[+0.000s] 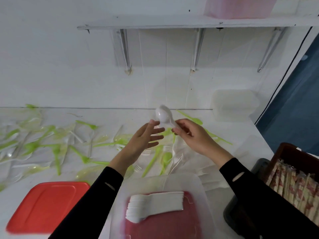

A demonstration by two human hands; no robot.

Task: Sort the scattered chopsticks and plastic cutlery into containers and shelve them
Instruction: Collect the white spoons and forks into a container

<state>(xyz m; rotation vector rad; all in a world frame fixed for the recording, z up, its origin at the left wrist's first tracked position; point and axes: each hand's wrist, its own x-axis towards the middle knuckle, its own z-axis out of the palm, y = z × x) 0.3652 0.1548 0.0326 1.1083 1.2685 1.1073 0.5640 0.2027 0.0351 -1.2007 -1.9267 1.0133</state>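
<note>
**Red lid** [46, 206] – lies flat on the worktop [103, 116], near left.

**Loose cutlery** [57, 149] – green forks and spoons with some white forks, strewn over the left and middle of the worktop, unsorted.

**Left hand** [143, 140] – grip spread, fingers straight and holding nothing. The thumb tip is just beside the raised spoon; contact cannot be told.

**White spoon** [164, 116] – held above the worktop, bowl uppermost. It is probably very light and thin: stiff enough to stack, smooth enough to slip, and likely to crack if bent at the neck. Best held by the handle.

**Right hand** [195, 137] – grip pinches the spoon's handle between fingertips and thumb.

**Clear container** [206, 204] – near centre, holding a nested stack of white spoons [155, 204]. A matching spoon should nest bowl into bowl.

**Wrapped chopsticks** [293, 185] – packed in a dark crate [284, 149], far right.
</note>
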